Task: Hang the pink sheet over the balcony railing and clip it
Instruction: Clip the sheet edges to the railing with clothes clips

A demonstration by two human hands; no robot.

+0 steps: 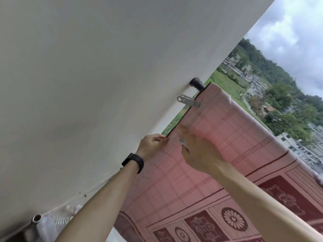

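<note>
So, the pink sheet (227, 137) is over the rail (201, 86), draped down twd the person w/ its dark-red patterned border low. The rail is mostly hidden under the cloth; only its black end shows, where it meets the wall (87, 84).

The first clip (188, 102) is on, biting the sheet's side edge just beside that end, prob. to stop the corner sliding off. The second clip (182, 140) sits lower along the same edge, at the right hand (201, 154). The right-hand fingers are curled abt it and seem to pinch it onto the cloth. There's blur here, so can't tell if its mouth has bitten yet.

The left hand (153, 145) pinches the sheet's edge just beside that clip, fingers curled on the fabric. It's likely holding the layers flat + taut so the clip gets a clean bite. A black watch (133, 162) is on the left wrist.

The hanging step looks done; clipping is abt halfway, w/ the 2nd clip in hand.

Beyond are green fields, buildings (253, 84) and cloudy sky. Bottom left, a metal pipe (37, 218) sits by the wall.
</note>
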